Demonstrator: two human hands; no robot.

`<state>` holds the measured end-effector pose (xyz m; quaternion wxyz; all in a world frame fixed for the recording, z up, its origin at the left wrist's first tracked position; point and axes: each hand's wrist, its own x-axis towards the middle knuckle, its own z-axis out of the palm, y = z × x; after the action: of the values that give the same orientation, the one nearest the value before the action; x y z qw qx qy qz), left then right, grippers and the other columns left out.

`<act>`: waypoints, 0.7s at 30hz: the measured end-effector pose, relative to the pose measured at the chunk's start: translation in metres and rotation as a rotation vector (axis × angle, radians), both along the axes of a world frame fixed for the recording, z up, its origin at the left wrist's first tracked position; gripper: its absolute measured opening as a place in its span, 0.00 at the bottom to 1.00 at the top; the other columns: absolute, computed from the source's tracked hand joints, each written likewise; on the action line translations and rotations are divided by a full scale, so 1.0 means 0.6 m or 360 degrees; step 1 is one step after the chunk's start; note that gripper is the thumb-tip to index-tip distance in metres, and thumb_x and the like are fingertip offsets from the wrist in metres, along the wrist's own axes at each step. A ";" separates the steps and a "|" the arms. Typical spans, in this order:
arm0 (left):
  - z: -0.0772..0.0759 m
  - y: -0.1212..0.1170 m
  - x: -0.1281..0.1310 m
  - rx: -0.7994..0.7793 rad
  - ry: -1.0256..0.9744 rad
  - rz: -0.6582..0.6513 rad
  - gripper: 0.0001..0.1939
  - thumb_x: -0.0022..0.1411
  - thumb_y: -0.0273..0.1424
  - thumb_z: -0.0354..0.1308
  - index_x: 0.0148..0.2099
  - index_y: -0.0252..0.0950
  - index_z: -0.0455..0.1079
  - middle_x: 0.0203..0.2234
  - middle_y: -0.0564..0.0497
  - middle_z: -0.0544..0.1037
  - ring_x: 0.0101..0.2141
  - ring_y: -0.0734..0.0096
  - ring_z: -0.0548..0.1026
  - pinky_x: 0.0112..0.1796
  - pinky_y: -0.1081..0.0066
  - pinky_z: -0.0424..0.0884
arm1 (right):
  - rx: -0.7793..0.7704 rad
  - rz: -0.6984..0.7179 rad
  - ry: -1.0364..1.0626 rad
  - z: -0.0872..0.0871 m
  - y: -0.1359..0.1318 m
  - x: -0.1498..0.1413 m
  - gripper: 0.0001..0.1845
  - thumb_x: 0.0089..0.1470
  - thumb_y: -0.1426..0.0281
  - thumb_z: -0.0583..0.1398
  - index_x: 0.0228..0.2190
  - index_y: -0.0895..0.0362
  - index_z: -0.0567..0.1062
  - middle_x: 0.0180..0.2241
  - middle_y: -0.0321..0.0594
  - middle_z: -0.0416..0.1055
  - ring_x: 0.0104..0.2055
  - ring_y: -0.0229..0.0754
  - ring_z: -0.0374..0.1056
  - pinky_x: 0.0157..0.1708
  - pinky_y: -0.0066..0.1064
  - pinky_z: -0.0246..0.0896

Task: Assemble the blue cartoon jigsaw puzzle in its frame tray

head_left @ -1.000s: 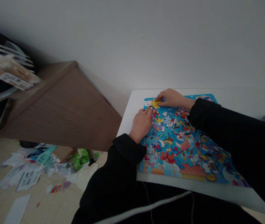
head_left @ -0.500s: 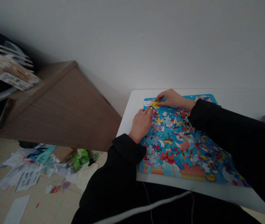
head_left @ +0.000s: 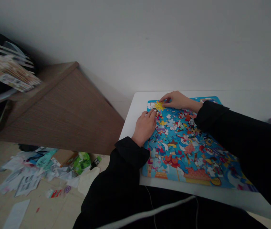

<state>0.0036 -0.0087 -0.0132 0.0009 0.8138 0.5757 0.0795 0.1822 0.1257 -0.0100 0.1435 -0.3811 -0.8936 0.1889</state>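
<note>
A colourful jigsaw puzzle (head_left: 173,122) with a blue frame lies on a white table (head_left: 130,119), many loose pieces scattered over its middle. At its far left corner my right hand (head_left: 176,100) pinches the edge of a yellow puzzle piece (head_left: 159,106), which lies among other yellow pieces there. My left hand (head_left: 145,124) rests over the puzzle's left edge just below, its bent fingers lightly apart on the pieces. Its thumb and fingertips are partly hidden.
A brown wooden cabinet (head_left: 61,111) stands left of the table, with a bundle of cotton swabs (head_left: 11,71) on it. Papers and packaging (head_left: 30,176) litter the floor. A white cable (head_left: 149,212) crosses my lap. A pale wall (head_left: 173,47) rises behind the table.
The yellow piece at the far left corner now sits closer and flatter among its neighbours. My right hand has shifted slightly right; my left hand stays in place.
</note>
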 end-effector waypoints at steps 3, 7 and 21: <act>-0.001 0.001 0.000 0.0002 0.0000 0.0002 0.14 0.67 0.25 0.45 0.53 0.33 0.62 0.56 0.44 0.68 0.50 0.60 0.65 0.52 0.61 0.65 | 0.0016 0.0169 -0.0047 0.002 -0.002 0.001 0.22 0.48 0.66 0.61 0.47 0.56 0.77 0.43 0.41 0.76 0.40 0.44 0.72 0.41 0.34 0.64; -0.001 0.000 0.000 0.0002 -0.0009 0.0012 0.14 0.67 0.25 0.46 0.53 0.33 0.62 0.55 0.44 0.68 0.51 0.60 0.65 0.51 0.62 0.65 | -0.0007 0.0192 -0.0060 0.003 -0.005 -0.003 0.20 0.50 0.66 0.60 0.46 0.54 0.77 0.43 0.40 0.77 0.40 0.43 0.72 0.42 0.35 0.64; 0.000 0.000 0.000 -0.0008 0.0024 0.0018 0.15 0.66 0.25 0.46 0.54 0.32 0.63 0.57 0.46 0.67 0.50 0.59 0.65 0.51 0.62 0.65 | 0.0112 0.0100 -0.0206 0.008 -0.009 -0.007 0.18 0.52 0.69 0.56 0.44 0.57 0.77 0.40 0.42 0.77 0.42 0.45 0.71 0.41 0.34 0.62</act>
<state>0.0036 -0.0087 -0.0134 -0.0018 0.8112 0.5804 0.0721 0.1780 0.1201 -0.0049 0.0927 -0.3591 -0.9186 0.1368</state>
